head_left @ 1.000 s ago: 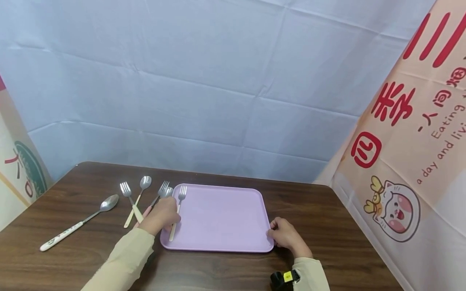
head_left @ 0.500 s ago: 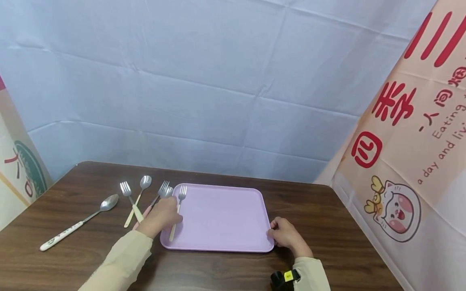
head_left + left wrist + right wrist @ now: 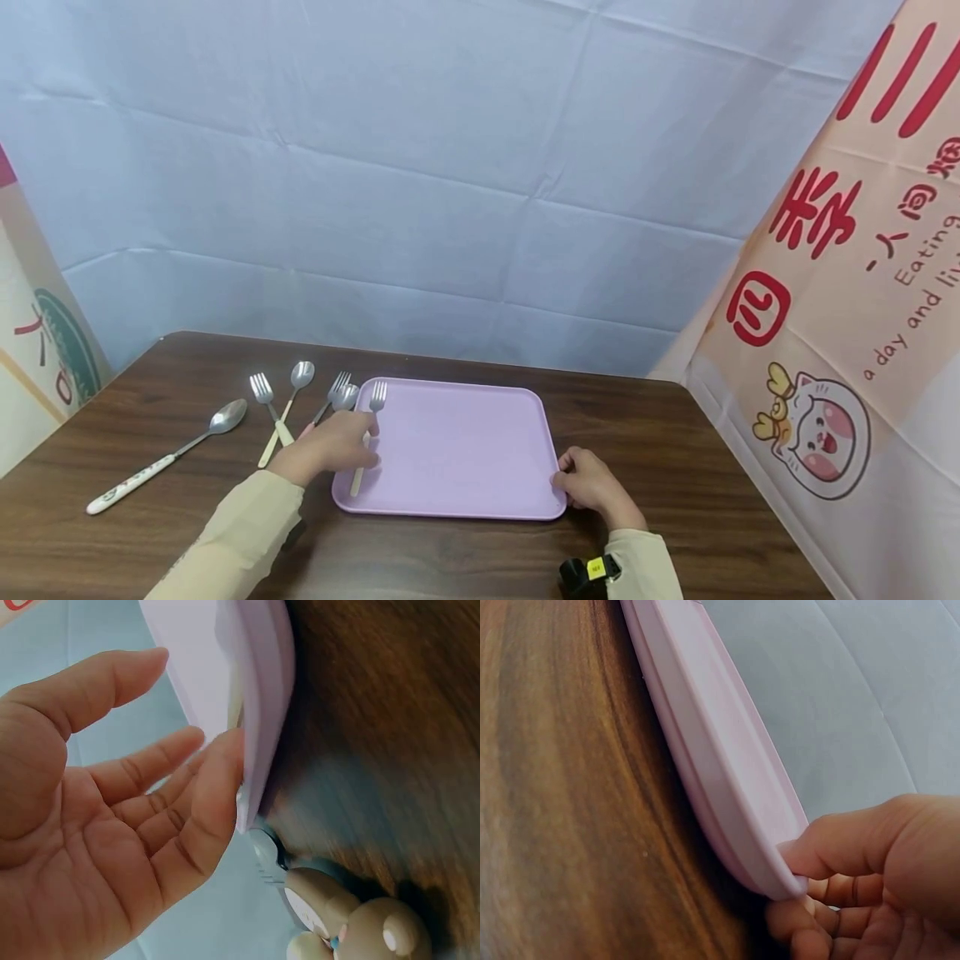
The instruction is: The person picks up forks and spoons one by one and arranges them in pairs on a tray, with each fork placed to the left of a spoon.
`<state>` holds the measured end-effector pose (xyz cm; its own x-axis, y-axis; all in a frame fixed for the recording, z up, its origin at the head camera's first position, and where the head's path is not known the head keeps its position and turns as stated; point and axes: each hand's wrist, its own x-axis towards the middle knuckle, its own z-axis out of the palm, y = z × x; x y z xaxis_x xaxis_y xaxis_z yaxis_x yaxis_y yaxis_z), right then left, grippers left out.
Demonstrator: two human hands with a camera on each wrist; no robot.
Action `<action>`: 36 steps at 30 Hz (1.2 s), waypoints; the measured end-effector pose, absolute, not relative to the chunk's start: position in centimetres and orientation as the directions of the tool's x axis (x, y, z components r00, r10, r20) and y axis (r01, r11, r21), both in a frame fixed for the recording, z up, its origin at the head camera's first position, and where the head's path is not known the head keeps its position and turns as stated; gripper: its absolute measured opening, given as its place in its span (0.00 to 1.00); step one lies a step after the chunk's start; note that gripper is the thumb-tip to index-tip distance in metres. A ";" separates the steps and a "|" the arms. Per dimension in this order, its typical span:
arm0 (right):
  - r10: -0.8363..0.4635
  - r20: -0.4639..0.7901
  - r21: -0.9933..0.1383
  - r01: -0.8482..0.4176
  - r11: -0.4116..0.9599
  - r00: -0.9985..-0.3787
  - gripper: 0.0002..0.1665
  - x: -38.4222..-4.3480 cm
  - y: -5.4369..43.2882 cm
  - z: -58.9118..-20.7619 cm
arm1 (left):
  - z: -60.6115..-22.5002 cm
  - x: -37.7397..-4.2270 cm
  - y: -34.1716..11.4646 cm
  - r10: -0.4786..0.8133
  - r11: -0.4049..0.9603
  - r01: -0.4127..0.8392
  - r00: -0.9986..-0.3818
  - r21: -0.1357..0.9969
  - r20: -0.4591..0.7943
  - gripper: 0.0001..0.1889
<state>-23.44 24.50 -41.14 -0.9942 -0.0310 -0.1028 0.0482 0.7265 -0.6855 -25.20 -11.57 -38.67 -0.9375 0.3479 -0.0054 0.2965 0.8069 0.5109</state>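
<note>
Tray [image 3: 465, 450] on the bench [image 3: 420, 558], pale-handled fork [image 3: 378, 396] inside its left edge.
At that edge the left hand [image 3: 335, 442] has fingers loosely apart, while the right hand [image 3: 591, 483] pinches the tray's right rim; a left-side brush or right-side tug could skew the fork.
</note>
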 end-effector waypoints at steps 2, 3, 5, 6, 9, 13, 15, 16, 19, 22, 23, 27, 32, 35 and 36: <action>-0.029 -0.104 -0.686 0.051 0.726 -0.994 0.06 -23.5 24.5 -41.2 | -38.7 -25.2 -11.7 0.364 0.804 0.320 -0.931 0.502 0.010 0.18; -0.028 -0.104 -0.686 0.051 0.726 -0.994 0.06 -23.5 24.5 -41.2 | -38.7 -25.2 -11.7 0.372 0.801 0.330 -0.928 0.499 0.016 0.17; -0.029 -0.105 -0.685 0.051 0.727 -0.994 0.06 -23.4 24.5 -41.2 | -38.7 -25.3 -11.7 0.385 0.799 0.346 -0.922 0.492 0.022 0.16; -0.028 -0.107 -0.684 0.053 0.728 -0.994 0.06 -23.4 24.6 -41.2 | -38.6 -25.2 -11.7 0.394 0.797 0.354 -0.919 0.489 0.024 0.16; -0.028 -0.108 -0.686 0.053 0.726 -0.994 0.06 -23.4 24.6 -41.2 | -38.7 -25.3 -11.8 0.409 0.792 0.371 -0.912 0.485 0.031 0.15; -0.032 -0.103 -0.690 0.048 0.722 -0.994 0.06 -23.5 24.5 -41.3 | -38.9 -25.6 -12.1 0.459 0.775 0.444 -0.885 0.449 0.083 0.13; -0.034 -0.102 -0.690 0.046 0.722 -0.994 0.06 -23.5 24.5 -41.3 | -38.9 -25.6 -12.2 0.481 0.772 0.481 -0.869 0.414 0.113 0.13; -0.034 -0.102 -0.689 0.046 0.723 -0.994 0.06 -23.5 24.5 -41.3 | -38.9 -25.6 -12.3 0.491 0.773 0.498 -0.862 0.393 0.126 0.12; -0.036 -0.105 -0.687 0.046 0.725 -0.994 0.06 -23.5 24.5 -41.3 | -38.8 -25.5 -12.2 0.492 0.796 0.507 -0.860 0.331 0.133 0.12; -0.035 -0.108 -0.685 0.049 0.727 -0.994 0.06 -23.6 24.5 -41.2 | -38.5 -25.3 -12.1 0.490 0.822 0.506 -0.862 0.261 0.126 0.12; -0.033 -0.109 -0.684 0.051 0.727 -0.993 0.06 -23.6 24.5 -41.2 | -38.4 -25.2 -12.0 0.486 0.831 0.501 -0.865 0.240 0.122 0.13; -0.033 -0.111 -0.684 0.052 0.728 -0.993 0.06 -23.5 24.5 -41.1 | -38.1 -24.7 -11.9 0.473 0.854 0.487 -0.873 0.182 0.117 0.15; -0.034 -0.107 -0.683 0.049 0.728 -0.994 0.06 -23.5 24.5 -41.1 | -38.1 -24.6 -11.9 0.458 0.866 0.473 -0.880 0.164 0.123 0.16; -0.033 -0.109 -0.684 0.051 0.728 -0.993 0.06 -23.5 24.5 -41.2 | -38.3 -24.7 -12.0 0.452 0.867 0.469 -0.883 0.168 0.128 0.15; -0.030 -0.113 -0.684 0.056 0.728 -0.993 0.06 -23.5 24.5 -41.2 | -38.3 -24.7 -12.1 0.450 0.868 0.467 -0.884 0.170 0.128 0.15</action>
